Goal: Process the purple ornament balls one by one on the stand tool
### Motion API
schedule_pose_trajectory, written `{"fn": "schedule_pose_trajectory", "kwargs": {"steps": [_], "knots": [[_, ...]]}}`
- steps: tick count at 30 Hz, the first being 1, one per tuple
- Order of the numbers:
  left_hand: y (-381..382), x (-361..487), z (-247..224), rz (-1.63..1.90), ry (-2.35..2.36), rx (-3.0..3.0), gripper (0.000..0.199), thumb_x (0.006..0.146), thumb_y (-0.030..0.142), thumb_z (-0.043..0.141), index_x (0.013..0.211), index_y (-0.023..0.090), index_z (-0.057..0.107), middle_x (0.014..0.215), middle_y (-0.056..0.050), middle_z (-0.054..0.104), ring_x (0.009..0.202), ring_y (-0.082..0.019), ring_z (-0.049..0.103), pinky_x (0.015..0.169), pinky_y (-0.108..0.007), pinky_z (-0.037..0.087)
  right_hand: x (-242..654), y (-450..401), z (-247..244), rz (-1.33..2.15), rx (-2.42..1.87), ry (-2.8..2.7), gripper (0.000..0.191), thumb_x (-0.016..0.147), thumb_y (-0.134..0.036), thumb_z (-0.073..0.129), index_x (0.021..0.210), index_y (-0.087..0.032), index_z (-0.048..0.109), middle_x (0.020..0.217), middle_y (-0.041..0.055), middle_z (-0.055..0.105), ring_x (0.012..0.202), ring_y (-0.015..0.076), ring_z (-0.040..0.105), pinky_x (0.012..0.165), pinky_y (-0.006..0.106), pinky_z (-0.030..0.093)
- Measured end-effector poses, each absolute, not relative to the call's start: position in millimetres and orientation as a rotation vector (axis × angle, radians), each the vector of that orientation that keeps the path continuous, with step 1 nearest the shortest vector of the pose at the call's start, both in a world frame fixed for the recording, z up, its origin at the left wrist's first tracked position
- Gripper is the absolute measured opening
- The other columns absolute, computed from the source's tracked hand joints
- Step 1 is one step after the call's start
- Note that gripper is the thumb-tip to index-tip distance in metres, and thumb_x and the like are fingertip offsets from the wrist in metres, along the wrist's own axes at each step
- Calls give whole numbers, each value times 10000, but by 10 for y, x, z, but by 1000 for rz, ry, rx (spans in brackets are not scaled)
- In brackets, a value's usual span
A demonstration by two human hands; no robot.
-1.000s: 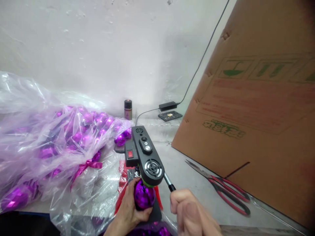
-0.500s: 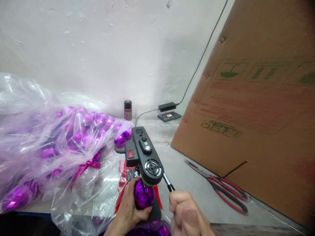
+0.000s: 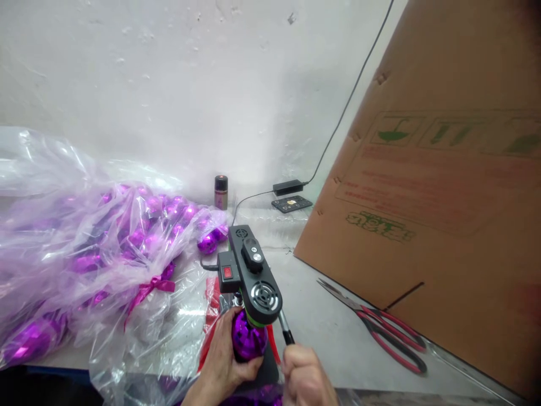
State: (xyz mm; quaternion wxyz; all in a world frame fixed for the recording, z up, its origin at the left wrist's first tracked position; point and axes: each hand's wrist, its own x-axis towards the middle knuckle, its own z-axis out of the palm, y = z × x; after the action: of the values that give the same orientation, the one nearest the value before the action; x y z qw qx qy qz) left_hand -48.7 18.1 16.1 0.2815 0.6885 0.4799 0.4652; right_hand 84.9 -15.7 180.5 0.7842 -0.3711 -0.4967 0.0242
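My left hand (image 3: 223,358) is wrapped round the left and lower side of a shiny purple ball (image 3: 249,336), under the front end of a black machine (image 3: 255,276). The ball's top meets the green rim beneath the machine's head. My right hand (image 3: 307,373) is closed round the black grip of a metal lever (image 3: 284,326) on the machine's right side. A red switch shows on the box at the machine's left. Red material (image 3: 211,310) lies partly under the machine and my left hand.
Clear plastic bags of purple balls (image 3: 135,237) with a magenta ribbon (image 3: 154,286) cover the left. Behind stand a small bottle (image 3: 221,193), a black adapter (image 3: 289,186) and a phone (image 3: 291,203). Red-handled scissors (image 3: 393,338) lie right, beside a large cardboard box (image 3: 439,225).
My right hand has moved slightly left and down with the lever. My left hand stays on the ball, and the whole view has shifted slightly.
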Motion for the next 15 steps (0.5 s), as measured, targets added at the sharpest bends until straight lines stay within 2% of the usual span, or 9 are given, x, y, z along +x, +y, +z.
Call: {"fn": "schedule_pose_trajectory", "kwargs": {"steps": [4, 8, 15], "knots": [[197, -484, 87, 1254, 1276, 1851, 947, 719, 271, 941, 1606, 194, 617, 1510, -203, 805, 1387, -465, 807, 1226, -664, 665, 870, -82, 2067, -7, -719, -1039, 603, 1239, -276, 537, 649, -222, 422, 533, -72, 390, 453, 82, 432, 483, 259, 304], [182, -487, 50, 1291, 1296, 1820, 986, 692, 268, 974, 1615, 190, 635, 1553, -210, 803, 1429, -488, 802, 1257, -673, 660, 935, -39, 2446, 70, -769, -1071, 560, 1220, -169, 605, 664, -191, 540, 582, -77, 500, 472, 28, 448, 515, 226, 334], [-59, -624, 25, 1274, 1292, 1730, 946, 792, 284, 1036, 1643, 200, 629, 1655, -229, 763, 1552, -485, 744, 1320, -689, 620, 990, -71, 2507, 121, -795, -1145, 585, 1243, -240, 600, 667, -197, 506, 574, -81, 456, 515, 32, 517, 572, 184, 437]]}}
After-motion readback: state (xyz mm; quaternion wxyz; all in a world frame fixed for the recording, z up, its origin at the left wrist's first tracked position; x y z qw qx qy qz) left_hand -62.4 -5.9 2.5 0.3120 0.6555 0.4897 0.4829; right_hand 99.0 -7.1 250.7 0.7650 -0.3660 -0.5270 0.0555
